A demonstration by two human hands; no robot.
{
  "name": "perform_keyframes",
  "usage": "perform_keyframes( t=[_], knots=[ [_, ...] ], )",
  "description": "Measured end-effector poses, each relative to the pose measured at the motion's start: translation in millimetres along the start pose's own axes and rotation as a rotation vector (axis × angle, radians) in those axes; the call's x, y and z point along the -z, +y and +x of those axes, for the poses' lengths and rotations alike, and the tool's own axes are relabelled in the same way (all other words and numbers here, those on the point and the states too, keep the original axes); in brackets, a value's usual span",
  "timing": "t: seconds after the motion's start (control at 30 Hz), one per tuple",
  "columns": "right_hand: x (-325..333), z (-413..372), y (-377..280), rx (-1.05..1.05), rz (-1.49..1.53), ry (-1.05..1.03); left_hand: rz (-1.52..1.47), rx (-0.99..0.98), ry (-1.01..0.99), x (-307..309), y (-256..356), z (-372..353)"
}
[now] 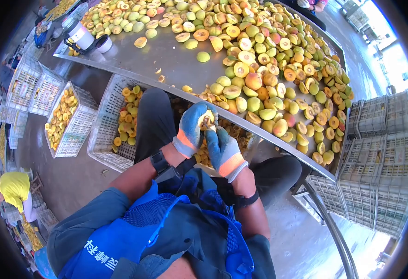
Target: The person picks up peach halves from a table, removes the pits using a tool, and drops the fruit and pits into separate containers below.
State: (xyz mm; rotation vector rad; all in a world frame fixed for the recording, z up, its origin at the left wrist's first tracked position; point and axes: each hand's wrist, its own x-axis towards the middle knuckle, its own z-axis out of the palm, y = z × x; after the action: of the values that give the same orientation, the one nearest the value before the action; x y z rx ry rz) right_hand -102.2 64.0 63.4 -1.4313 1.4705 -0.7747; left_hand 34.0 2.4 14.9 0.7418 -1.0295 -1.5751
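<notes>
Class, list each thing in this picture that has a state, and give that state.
Peach: cut open, held by both hands.
Left hand: gloved, closed round the peach.
Right hand: gloved, fingers on the peach.
Fruit on table: mostly halved.
Crate: partly filled with halves.

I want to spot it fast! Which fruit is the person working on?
Find the long metal table covered in yellow halves. Below its near edge, the blue-gloved left hand and right hand meet. The fruit between them is the only one being held.
</notes>
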Motion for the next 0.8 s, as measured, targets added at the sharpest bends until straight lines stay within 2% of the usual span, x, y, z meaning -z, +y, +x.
perform_keyframes(
  t=[0.07, 0.17, 0.2, 0.27, 0.37, 0.43, 0.5, 0.6, 0.67, 0.77, 0.8],
  knots=[
    [0.3, 2.1, 2.8, -0.044, 0.075, -0.034, -0.269, 0.186, 0.029, 0.3, 2.2, 2.1],
    [-9.0, 4.1, 15.7, -0.048, 0.239, -0.049, 0.019, 0.014, 0.033, -7.1, 4.4, -3.6],
    [-11.8, 5.0, 18.0, -0.038, 0.299, -0.05, -0.086, 0.043, 0.099, -12.9, 4.9, -4.7],
    [-13.8, 2.5, 9.6, -0.028, 0.154, 0.008, -0.294, 0.104, 0.229, -23.9, 5.6, -7.0],
    [-11.5, 1.0, 6.2, 0.0, 0.082, 0.035, -0.203, 0.091, 0.189, -20.1, 3.4, -9.3],
    [-10.0, 2.3, 8.2, 0.005, 0.065, 0.019, 0.276, -0.184, 0.088, -16.7, 6.4, -9.6],
    [-8.6, 2.2, 12.8, -0.015, 0.03, -0.013, 0.491, -0.263, 0.028, -11.3, 3.3, -9.6],
    [-12.6, 1.8, 23.3, 0.044, 0.028, 0.033, 0.415, -0.143, -0.046, -1.5, -5.5, -0.1],
    [-8.3, 0.3, 26.3, -0.076, 0.215, -0.086, 0.369, -0.128, -0.139, 1.2, -0.2, 0.4],
    [-4.5, 0.2, 22.9, -0.198, 0.369, -0.181, 0.012, 0.082, -0.082, -5.5, 10.1, -0.7],
    [-3.5, 0.5, 21.9, -0.232, 0.399, -0.197, -0.024, 0.09, -0.049, -5.5, 7.7, -0.8]
  ],
)
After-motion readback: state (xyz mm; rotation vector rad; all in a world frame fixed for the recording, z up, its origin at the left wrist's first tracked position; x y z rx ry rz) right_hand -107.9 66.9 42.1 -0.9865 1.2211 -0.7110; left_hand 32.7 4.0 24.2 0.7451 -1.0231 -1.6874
